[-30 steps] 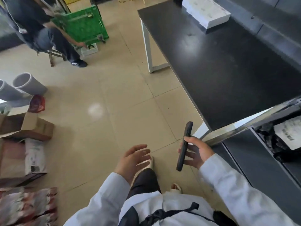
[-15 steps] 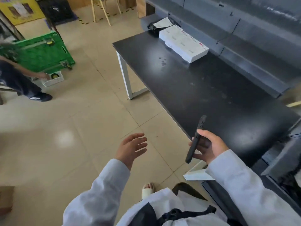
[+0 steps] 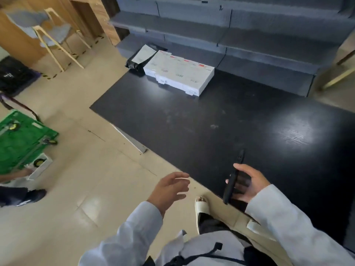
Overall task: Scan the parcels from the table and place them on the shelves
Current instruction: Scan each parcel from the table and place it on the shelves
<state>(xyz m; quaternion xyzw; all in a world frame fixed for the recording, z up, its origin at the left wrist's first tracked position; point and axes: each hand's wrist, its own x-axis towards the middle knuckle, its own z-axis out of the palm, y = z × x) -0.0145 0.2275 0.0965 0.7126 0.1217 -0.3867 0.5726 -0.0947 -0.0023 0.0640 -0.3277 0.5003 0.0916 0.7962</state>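
Right hand (image 3: 247,184) grips a black phone (image 3: 233,181) edge-on over the near edge of the black table (image 3: 240,120). Left hand (image 3: 169,189) hangs over the floor, fingers loosely spread, holding nothing. Far end of table — white box (image 3: 178,73), with a black bag parcel (image 3: 141,57) touching its left side. Grey shelves (image 3: 240,31) behind. Green crate (image 3: 21,141) at left — floor level.

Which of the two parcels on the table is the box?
The white parcel, flat and rectangular with red marks. The black parcel behind it is a crumpled bag with a paper label.
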